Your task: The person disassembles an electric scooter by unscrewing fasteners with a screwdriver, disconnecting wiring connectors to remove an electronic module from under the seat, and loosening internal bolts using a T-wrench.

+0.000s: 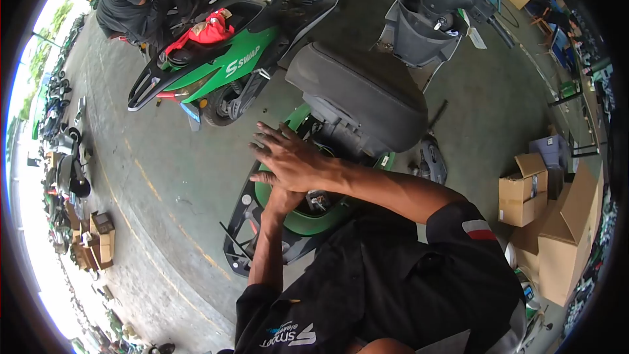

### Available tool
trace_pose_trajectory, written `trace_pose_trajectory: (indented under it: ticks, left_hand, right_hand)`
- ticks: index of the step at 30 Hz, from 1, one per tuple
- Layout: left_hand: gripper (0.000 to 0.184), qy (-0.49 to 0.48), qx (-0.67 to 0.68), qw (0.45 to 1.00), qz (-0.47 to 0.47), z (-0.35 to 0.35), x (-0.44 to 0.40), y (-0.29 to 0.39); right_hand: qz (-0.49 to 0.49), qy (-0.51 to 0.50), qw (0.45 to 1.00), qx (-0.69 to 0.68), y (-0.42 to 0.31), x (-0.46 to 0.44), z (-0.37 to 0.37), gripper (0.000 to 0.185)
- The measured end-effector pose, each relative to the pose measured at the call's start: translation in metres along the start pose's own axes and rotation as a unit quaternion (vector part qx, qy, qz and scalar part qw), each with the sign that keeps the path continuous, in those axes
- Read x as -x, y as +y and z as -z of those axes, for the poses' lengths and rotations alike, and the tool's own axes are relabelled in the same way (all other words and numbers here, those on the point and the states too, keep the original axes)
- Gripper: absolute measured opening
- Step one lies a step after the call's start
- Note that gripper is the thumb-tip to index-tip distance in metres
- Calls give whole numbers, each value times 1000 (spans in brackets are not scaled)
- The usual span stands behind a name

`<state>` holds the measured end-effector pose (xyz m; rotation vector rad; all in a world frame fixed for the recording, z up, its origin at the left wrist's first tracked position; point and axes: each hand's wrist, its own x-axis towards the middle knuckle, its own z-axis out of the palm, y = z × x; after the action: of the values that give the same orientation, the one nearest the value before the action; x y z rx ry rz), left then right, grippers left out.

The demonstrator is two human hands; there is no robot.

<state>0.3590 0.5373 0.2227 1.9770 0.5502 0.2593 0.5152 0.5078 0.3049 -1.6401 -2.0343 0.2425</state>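
Observation:
A scooter stands in front of me with its dark seat (360, 92) tipped up and its green body (308, 224) exposed around an open compartment. My right hand (288, 160) stretches across to the left above the rear of the scooter, fingers spread, with nothing seen in its grip. Beneath it is my left hand (285, 198), seen only around the wrist and back; its fingers are hidden by the right hand. Some parts (318, 202) show inside the compartment beside my wrists. The black rear rack (246, 223) lies under my left forearm.
Another green scooter (229, 69) with a red cloth (208, 29) on it stands ahead on the left, near a crouching person (128, 10). Cardboard boxes (523, 190) sit on the right. A dark grey part (432, 158) lies on the floor beside the seat.

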Motion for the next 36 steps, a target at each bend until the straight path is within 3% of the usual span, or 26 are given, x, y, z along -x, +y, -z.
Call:
trace_pose_trajectory:
  ticks: [1,2,6,9,19,21,23,24,26,27,29,30,31,36]
  left_hand:
    - [50,-1,19,999,42,-4,-1,5]
    - [48,32,-4,999,26,-12,-1,2]
    - [62,56,-10,997,57,-27,5,-12]
    - [59,129,41,991,12,-44,5,-47]
    - [60,139,8,990,-2,-49,-17,-56]
    - [60,127,4,992,6,-47,-16,-53]
    - [60,110,-1,994,19,-44,-17,-47]
    - [60,105,-3,994,24,-43,-15,-46]
    - [60,99,-4,995,28,-42,-14,-44]
    - [60,105,-4,994,24,-43,-14,-48]
    - [60,127,1,992,8,-51,-18,-60]
    - [60,137,0,991,1,-53,-18,-65]
    - [60,150,3,989,-6,-57,-21,-69]
    - [61,154,-5,987,-36,-67,-12,-93]
  right_hand:
    - [1,0,1000,-6,-2,1,-2,73]
    - [1,1,1000,-2,0,2,1,73]
    - [10,9,1000,-26,-6,4,-4,71]
    - [11,9,1000,-25,-9,2,-11,71]
    - [-2,-20,998,-66,-21,-7,20,72]
    - [29,25,998,-41,-48,-20,85,74]
    - [89,132,986,-57,-71,-30,147,78]
    - [88,132,986,-57,-79,-29,170,78]
    - [143,245,958,-54,-87,-27,197,84]
    - [134,232,963,-28,-84,-27,186,90]
    - [11,51,997,48,-21,-13,-3,91]
    - [-179,-108,978,1,-30,-13,-6,90]
    - [4,25,996,80,-21,-8,-8,88]
    - [-67,-33,995,63,-24,-11,-2,81]
